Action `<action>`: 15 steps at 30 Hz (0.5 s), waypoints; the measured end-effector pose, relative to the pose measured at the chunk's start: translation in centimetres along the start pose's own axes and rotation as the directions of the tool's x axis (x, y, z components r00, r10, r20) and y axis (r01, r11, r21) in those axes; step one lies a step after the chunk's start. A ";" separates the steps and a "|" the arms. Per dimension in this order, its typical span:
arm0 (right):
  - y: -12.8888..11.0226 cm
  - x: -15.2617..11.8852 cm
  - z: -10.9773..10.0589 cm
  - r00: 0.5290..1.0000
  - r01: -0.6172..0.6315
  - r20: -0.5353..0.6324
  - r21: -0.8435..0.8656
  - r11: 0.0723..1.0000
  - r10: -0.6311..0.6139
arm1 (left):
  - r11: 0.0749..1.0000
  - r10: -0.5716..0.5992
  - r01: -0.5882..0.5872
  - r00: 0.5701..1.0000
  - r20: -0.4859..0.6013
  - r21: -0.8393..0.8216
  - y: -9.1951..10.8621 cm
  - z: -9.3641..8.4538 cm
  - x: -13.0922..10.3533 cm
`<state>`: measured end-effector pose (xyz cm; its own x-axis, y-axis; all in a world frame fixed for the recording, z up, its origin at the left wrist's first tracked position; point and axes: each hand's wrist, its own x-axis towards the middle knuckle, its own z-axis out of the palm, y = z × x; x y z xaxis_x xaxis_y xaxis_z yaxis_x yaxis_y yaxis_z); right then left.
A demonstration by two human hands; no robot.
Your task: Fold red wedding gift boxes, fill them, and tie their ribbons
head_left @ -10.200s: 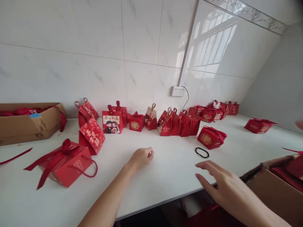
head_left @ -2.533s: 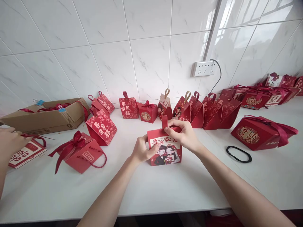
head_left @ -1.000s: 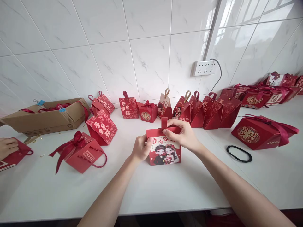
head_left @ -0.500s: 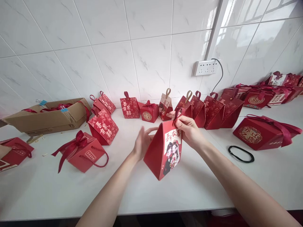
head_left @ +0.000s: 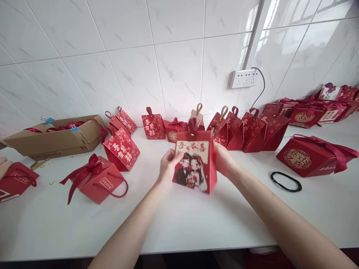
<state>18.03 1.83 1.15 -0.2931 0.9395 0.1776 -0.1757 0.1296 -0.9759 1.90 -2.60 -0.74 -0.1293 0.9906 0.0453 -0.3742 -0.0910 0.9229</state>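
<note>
A red gift box with a cartoon couple on its front is held upright over the white table, its ribbon loop on top. My left hand grips its left side, the thumb on the front panel. On the box's right side is my right hand, its fingers hidden behind the box. Behind stand a small red box with a bow, a beige-topped box and a red box with a tan loop.
A brown carton stands at the back left, near a bow-tied red box. Another person's hand touches a red box at the left edge. A black band and a large red box lie right.
The held box has turned so its printed front faces me. My left hand has closed on its side, and my right hand has moved from the ribbon loop down to the right side.
</note>
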 end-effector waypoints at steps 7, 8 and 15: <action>-0.2 -0.2 0.7 0.997 -0.080 -0.016 -0.068 0.995 0.079 | 0.910 0.376 -0.316 0.901 -0.215 0.267 0.0 -0.7 0.8; -0.3 -0.4 0.8 0.998 -0.055 -0.021 -0.097 0.994 0.053 | 0.910 0.383 -0.328 0.900 -0.208 0.255 0.0 -0.7 0.8; -1.2 -0.8 0.6 0.998 0.033 0.058 -0.090 0.995 -0.028 | 0.935 0.339 -0.312 0.925 -0.171 0.167 0.5 -0.7 0.5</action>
<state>17.92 0.78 2.23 -0.3424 0.9153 0.2121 -0.0997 0.1891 -0.9769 1.03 -2.27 -0.48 -0.4031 0.8683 0.2892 -0.1566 -0.3768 0.9130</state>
